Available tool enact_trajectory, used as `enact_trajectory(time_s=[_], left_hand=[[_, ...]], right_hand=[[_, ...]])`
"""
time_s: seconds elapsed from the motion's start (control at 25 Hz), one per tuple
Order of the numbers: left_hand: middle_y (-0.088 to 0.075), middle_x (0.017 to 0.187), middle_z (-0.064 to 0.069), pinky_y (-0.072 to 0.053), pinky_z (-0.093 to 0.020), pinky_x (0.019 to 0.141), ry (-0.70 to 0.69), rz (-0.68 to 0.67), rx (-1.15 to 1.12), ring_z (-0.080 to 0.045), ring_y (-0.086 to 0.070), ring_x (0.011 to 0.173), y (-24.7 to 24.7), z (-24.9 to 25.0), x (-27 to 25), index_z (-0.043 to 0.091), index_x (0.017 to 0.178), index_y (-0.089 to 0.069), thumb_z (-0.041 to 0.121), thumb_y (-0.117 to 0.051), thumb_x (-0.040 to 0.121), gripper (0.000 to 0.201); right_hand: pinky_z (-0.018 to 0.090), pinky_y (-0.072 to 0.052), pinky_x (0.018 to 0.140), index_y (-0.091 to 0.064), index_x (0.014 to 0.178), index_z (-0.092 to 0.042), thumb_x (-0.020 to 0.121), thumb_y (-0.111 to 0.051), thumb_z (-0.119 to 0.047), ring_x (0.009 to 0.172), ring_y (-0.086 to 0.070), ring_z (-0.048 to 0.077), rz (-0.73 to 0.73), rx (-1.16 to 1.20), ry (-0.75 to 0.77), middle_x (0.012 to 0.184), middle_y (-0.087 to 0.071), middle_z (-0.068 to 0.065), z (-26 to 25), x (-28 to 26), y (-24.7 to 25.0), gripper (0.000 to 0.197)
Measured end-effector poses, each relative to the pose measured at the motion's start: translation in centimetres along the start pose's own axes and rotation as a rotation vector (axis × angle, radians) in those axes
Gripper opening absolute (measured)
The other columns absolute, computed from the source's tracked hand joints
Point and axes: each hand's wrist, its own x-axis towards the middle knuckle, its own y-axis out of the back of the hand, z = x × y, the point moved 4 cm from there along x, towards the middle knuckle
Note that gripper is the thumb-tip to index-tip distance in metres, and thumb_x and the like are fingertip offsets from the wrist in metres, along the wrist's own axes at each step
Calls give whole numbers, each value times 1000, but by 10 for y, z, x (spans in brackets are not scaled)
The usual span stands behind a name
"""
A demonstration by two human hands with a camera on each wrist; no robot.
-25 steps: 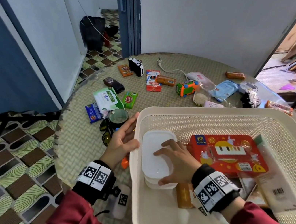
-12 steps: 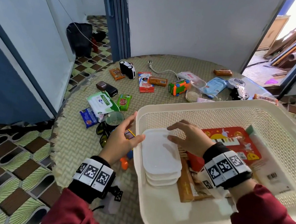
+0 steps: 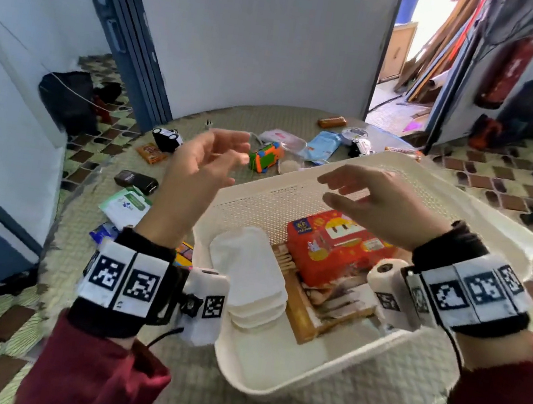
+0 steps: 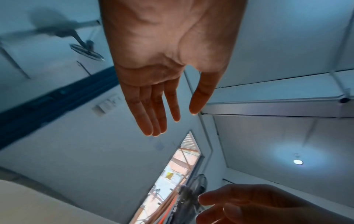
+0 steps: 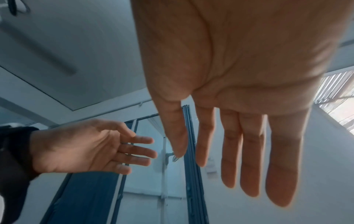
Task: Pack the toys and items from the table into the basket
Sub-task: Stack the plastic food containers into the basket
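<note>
Left hand (image 3: 200, 171): raised in the air above the surface, left of the basket; fingers spread and only loosely bent, nothing held. The bare palm is seen in the left wrist view (image 4: 168, 50).
Right hand (image 3: 378, 208): raised over the basket, fingers extended toward the left hand, nothing held. Straight fingers are confirmed in the right wrist view (image 5: 239, 75).
Basket (image 3: 484, 213): a cream perforated plastic basket, set on the near right part of the surface.
Basket contents: a stack of white lidded containers (image 3: 248, 268) is placed at the left end; a red toy piano box (image 3: 330, 249) lies beside it, over a wooden piece (image 3: 300, 310) and some packets.
Surface (image 3: 79, 243): round, covered with a woven mat.
Items left on the surface: an orange and green toy car (image 3: 265, 157), a black and white toy car (image 3: 166, 139), a wet wipes pack (image 3: 126, 206), a black case (image 3: 137, 180), a blue packet (image 3: 324, 143) and an orange snack pack (image 3: 152, 152) are scattered beyond and left of the basket.
</note>
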Motion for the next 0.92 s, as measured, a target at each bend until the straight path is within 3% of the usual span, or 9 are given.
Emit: enact_trajectory(time_s=[0.2,0.32,0.4,0.52,0.6,0.76,0.84,0.92], left_hand=[[-70,106,3,-52,-23,76,-67,-249,-82,-8,-65,97,-104,43,1,18,108,-65,10,-56,91,21],[-70,103,0,-52,-23,76,-105,-404,-157,-9,-66,93,-174,63,-17,19,103,-66,11,-60,87,19],[-71,103,-3,-51,-24,78,-109,-517,-188,-12,-66,95,-226,69,-35,19,102,-67,16,-61,81,22],[-71,101,0,-47,-17,74,-96,-654,-197,-10,-65,92,-304,67,-63,24,97,-67,22,-59,75,24],[-70,101,1,-45,-14,71,-81,-749,-194,-9,-62,92,-351,60,-80,24,97,-66,18,-61,80,18],[-68,100,-6,-47,-13,67,20,-900,-141,-12,-60,87,-439,37,-113,13,104,-65,3,-58,89,19],[-67,101,-6,-50,-14,69,40,-936,-93,-13,-60,87,-471,22,-123,14,103,-65,4,-58,89,19],[-67,102,-6,-53,-22,80,58,-949,-43,-19,-62,93,-493,4,-127,17,102,-65,6,-59,89,18]], right_hand=[[12,-45,77,-60,117,-27,90,-57,-31,96,-59,6,148,-10,-163,108,-62,-12,38,-70,59,28],[2,-42,72,-64,112,-21,89,-60,-22,91,-62,7,316,50,-278,103,-65,-7,75,-119,90,23],[7,-45,73,-64,111,-18,89,-60,-18,89,-62,8,380,89,-366,102,-65,-4,105,-159,107,22],[16,-51,74,-63,110,-18,90,-60,-15,87,-62,9,448,178,-498,101,-66,-2,155,-223,127,21],[13,-50,70,-64,109,-16,90,-60,-13,87,-62,11,502,226,-572,101,-66,0,189,-261,134,20],[11,-45,71,-65,106,-17,91,-58,-14,90,-61,7,519,232,-731,99,-66,-3,251,-337,145,17],[13,-44,73,-64,105,-19,91,-58,-14,91,-61,7,491,248,-809,98,-65,-4,278,-368,147,16],[18,-47,79,-64,106,-22,91,-58,-16,93,-61,8,457,256,-881,99,-66,-4,302,-391,145,17]])
